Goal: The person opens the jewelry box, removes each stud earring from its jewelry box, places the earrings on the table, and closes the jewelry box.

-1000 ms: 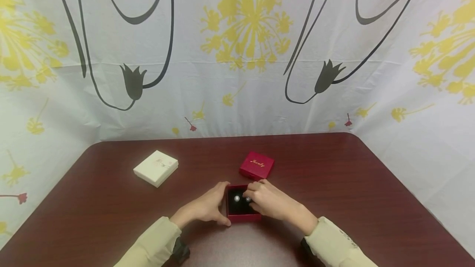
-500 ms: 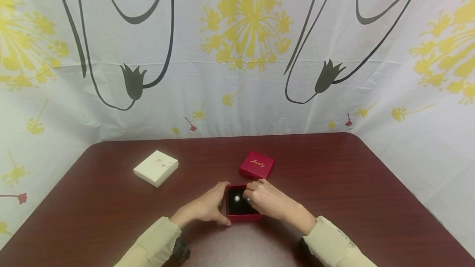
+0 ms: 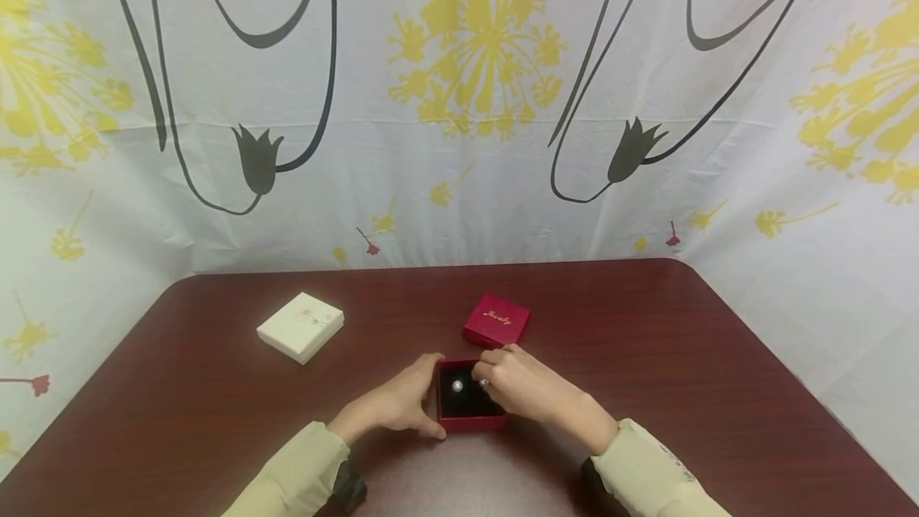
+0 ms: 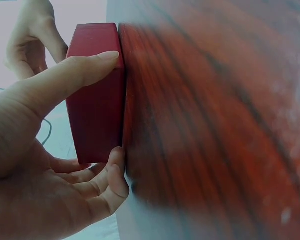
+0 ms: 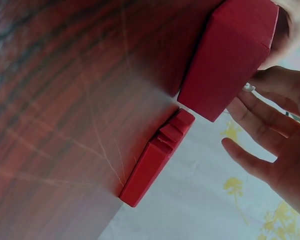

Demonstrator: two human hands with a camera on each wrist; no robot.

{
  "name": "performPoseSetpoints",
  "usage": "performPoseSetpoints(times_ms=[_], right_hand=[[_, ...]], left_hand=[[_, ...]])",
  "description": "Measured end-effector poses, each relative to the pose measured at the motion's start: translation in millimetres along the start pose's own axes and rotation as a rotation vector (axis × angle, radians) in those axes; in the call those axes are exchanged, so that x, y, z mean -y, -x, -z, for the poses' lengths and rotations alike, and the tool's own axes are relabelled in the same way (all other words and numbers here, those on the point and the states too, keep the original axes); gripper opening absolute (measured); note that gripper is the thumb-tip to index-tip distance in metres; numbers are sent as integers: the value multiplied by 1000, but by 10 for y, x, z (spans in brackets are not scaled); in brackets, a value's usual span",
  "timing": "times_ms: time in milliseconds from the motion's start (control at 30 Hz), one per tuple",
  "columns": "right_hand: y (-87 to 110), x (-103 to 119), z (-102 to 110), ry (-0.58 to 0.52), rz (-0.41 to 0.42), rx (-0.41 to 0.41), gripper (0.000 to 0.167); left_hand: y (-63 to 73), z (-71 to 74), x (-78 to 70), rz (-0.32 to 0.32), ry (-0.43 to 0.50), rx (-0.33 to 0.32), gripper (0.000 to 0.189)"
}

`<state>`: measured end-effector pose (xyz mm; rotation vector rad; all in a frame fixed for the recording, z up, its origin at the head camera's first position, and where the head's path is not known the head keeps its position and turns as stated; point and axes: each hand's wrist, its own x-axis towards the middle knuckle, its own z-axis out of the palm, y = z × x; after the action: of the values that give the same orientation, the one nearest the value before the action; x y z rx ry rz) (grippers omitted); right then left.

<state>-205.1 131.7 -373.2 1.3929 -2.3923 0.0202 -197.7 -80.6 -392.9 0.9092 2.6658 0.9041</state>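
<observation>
In the head view a red jewelry box [image 3: 471, 423] with a black lining lies open on the table. A pearl-like stud earring [image 3: 457, 386] sits in its left half. My left hand [image 3: 397, 400] grips the box from the left; in the left wrist view its thumb [image 4: 92, 70] lies along one wall and the fingers on the opposite side. My right hand [image 3: 524, 386] is over the box's right half, pinching a second small shiny earring [image 5: 248, 87] between thumb and fingers. The fingertips are partly hidden, and so is part of the lining.
Just behind the box lies its red lid [image 3: 497, 320] with gold lettering. A white box [image 3: 301, 328] with a printed flower stands at the back left. The dark red-brown table [image 3: 646, 325] ends against a patterned curtain [image 3: 459, 206].
The right fingers, with the shiny earring at them, have shifted slightly to the right and up. My left hand keeps its grip on the box, and the other earring stays in the lining.
</observation>
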Motion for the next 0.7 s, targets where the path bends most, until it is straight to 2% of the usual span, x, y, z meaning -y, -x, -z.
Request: performPoseSetpoints(times_ms=[167,500,700], right_hand=[[4,-25,28,-56,-14,-4,6],[42,-114,130,-161,-121,16,10],[86,-171,163,-181,-177,37,10]], left_hand=[[3,0,-1,5,8,2,91],[-3,-17,12,4,-12,-6,91],[0,-14,6,-13,-12,-8,91]])
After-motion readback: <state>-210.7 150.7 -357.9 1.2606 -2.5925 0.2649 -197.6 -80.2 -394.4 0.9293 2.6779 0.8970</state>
